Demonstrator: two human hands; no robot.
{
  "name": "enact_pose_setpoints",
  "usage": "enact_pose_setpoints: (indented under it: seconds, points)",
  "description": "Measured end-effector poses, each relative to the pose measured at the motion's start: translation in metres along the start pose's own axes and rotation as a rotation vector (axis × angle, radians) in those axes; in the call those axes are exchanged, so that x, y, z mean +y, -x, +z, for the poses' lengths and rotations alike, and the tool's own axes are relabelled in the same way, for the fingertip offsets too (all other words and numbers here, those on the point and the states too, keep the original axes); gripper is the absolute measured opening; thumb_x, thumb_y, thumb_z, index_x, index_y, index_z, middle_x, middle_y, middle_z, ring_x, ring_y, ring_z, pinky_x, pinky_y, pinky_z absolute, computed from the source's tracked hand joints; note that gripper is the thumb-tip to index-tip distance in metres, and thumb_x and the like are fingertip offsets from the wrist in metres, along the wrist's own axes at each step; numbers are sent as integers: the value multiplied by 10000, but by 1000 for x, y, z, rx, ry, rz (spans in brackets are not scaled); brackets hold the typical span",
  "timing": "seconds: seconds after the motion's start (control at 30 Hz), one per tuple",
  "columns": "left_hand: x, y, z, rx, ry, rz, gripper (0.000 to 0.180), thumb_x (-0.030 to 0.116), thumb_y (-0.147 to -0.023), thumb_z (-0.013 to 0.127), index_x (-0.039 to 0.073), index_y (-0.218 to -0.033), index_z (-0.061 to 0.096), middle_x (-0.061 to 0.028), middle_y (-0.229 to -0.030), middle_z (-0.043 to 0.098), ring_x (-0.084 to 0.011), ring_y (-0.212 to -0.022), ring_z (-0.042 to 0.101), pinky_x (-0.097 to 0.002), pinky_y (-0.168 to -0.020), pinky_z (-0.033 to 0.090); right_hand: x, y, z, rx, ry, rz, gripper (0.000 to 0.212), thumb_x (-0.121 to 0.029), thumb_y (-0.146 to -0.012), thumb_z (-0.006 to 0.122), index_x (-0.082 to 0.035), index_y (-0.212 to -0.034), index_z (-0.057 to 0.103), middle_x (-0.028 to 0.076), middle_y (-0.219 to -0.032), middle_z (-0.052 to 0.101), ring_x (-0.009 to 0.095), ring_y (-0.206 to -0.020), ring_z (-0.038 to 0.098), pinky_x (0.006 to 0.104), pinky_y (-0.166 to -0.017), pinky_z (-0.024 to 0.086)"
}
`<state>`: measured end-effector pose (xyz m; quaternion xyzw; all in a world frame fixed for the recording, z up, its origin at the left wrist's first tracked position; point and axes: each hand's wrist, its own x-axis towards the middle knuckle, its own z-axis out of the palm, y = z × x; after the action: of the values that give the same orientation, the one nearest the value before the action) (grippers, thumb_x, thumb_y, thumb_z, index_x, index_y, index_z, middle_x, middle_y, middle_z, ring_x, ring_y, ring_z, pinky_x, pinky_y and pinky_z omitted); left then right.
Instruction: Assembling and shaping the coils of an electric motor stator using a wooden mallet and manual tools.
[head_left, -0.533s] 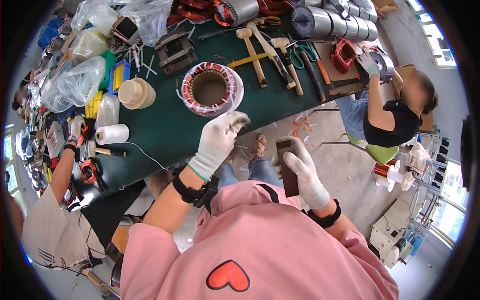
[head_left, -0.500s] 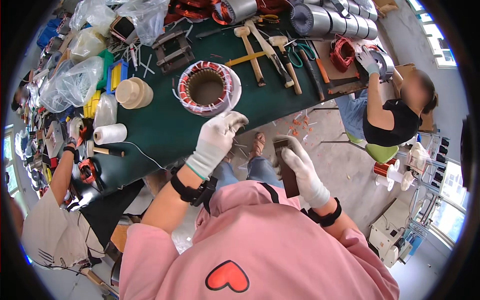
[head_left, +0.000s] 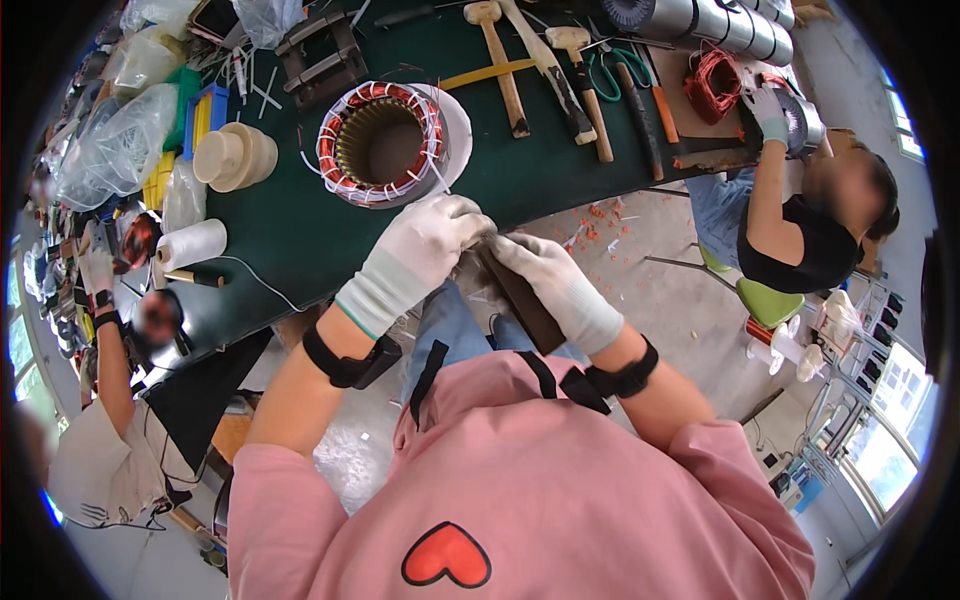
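Note:
Both my hands wear white knit gloves and meet just off the table's near edge. The right hand grips a long, flat, dark brown strip, thumb side toward the left hand. My left hand is closed in a pinch at the strip's upper end; what its fingertips hold, if anything, is hidden. Just beyond the left hand stands a motor stator, a ring with red windings laced in white cord. It rests on the green table, with a white round piece beside it.
Mallets, scissors and a yellow strip lie beyond the stator. Left are a cream stepped cylinder and a white thread spool. Co-workers work at left and right. Orange scraps litter the floor.
My right hand has brought the brown strip up and left to meet my left hand. The left hand has shifted slightly, and the view has moved a little.

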<state>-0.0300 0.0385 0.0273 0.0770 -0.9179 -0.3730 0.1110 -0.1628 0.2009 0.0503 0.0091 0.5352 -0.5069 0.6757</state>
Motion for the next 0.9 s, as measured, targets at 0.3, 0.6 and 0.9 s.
enact_pose_setpoints:
  seconds: [0.3, 0.6, 0.9]
  points:
    - [-8, -8, -7, -6, 180, 3, 134, 26, -872, 675, 47, -989, 737, -141, -996, 682, -345, -950, 675, -421, -822, 561, -16, 25, 14, 26, 17, 17, 381, -362, -1093, 533, -4, -1176, 633, 56, -922, 675, 119, -751, 617, 261, -674, 512]
    - [-10, -5, -4, 22, 172, -6, 150, 26, -846, 697, 47, -987, 742, -132, -999, 689, -344, -949, 672, -420, -845, 560, -20, 15, 23, 63, 102, 17, 392, -381, -1083, 561, 0, -1137, 639, 65, -918, 692, 117, -738, 636, 250, -664, 521]
    - [-11, -5, -6, -2, 205, 13, 148, 21, -846, 690, 50, -983, 736, -122, -987, 687, -334, -951, 668, -412, -828, 558, -13, 13, 25, 130, 244, -109, 357, -304, -1068, 572, 33, -1155, 653, 43, -873, 679, 104, -734, 632, 271, -669, 524]
